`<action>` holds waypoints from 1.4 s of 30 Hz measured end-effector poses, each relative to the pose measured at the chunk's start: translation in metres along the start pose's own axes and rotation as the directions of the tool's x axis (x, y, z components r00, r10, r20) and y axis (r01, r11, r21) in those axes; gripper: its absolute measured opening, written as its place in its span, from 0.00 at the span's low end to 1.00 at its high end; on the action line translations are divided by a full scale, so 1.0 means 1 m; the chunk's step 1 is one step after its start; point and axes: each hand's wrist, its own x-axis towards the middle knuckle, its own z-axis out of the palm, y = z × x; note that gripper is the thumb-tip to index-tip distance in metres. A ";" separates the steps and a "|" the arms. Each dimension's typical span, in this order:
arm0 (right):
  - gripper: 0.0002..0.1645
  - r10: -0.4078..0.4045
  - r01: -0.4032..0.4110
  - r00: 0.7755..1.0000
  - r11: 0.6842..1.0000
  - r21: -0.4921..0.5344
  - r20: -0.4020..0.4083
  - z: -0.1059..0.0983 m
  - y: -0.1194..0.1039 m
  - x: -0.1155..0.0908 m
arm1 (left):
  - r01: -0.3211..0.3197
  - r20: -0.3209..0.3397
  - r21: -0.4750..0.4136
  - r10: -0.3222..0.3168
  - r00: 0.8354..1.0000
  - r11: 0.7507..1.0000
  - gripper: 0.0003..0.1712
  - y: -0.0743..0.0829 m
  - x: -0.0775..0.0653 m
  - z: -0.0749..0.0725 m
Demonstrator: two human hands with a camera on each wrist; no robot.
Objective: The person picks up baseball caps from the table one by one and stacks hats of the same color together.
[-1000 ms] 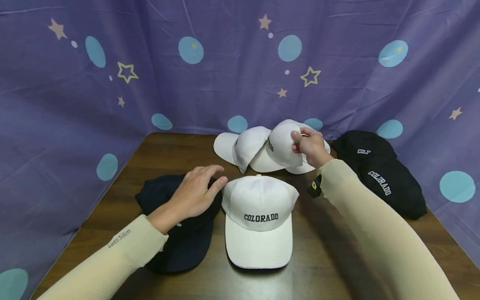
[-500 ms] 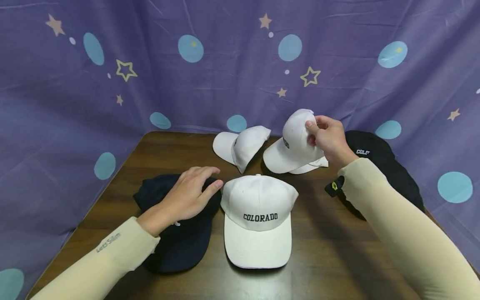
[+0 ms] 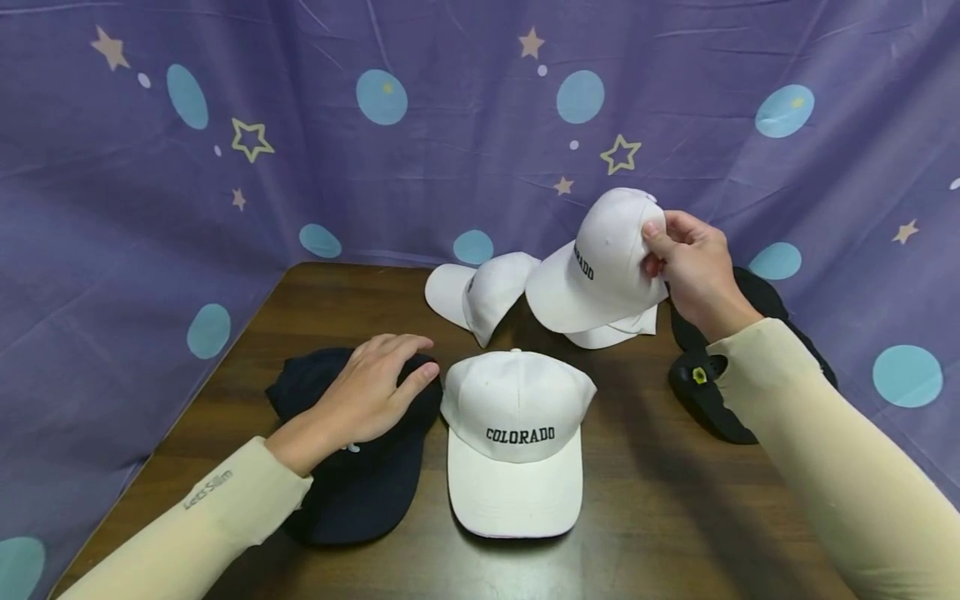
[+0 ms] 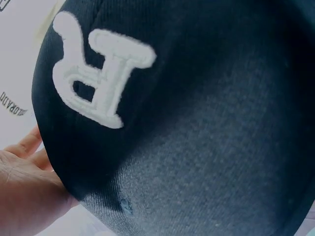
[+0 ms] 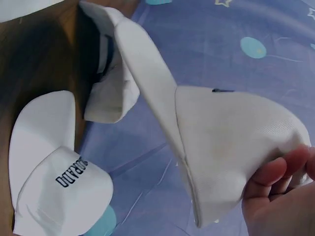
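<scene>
White baseball cap (image 3: 611, 258) has risen, pinched by right hand's (image 3: 697, 262) fingers, lettering partly turned away; left hand's (image 3: 371, 396) fingers relaxed over navy cap (image 3: 367, 492), contact unclear, black caps (image 3: 761, 293) mostly hidden.

A purple-blue fabric backdrop (image 3: 465, 179) hangs behind and along both sides of a dark brown wood-grain table (image 3: 630, 500), its folds and creases plain to see. It is printed with light-blue ovals (image 3: 381, 97), solid peach stars (image 3: 531, 42), yellow outlined stars (image 3: 252, 140) and small white dots (image 3: 542, 71). The tabletop's far left corner is rounded. Light leaves a pale sheen (image 3: 517, 571) at the table's near middle; a soft shadow (image 3: 697, 492) crosses its right part.
</scene>
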 end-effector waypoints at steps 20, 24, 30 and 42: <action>0.06 -0.082 -0.158 0.882 0.876 0.456 0.463 0.002 -0.012 -0.018 | -0.027 -0.038 -0.011 0.027 0.999 1.000 0.28 0.000 -0.008 -0.005; 0.09 -0.103 -0.188 0.824 0.879 0.439 0.558 0.007 -0.010 -0.021 | -0.038 -0.052 -0.012 0.038 0.998 0.999 0.27 -0.001 -0.008 -0.006; 0.11 -0.105 -0.197 0.739 0.911 0.363 0.665 0.014 -0.005 -0.028 | -0.042 -0.064 -0.013 0.041 0.997 0.999 0.27 -0.001 -0.008 -0.006; 0.07 -0.020 -0.231 0.601 0.953 0.198 0.799 0.026 0.007 -0.039 | -0.042 -0.060 -0.019 0.041 0.997 0.999 0.27 -0.001 -0.008 -0.006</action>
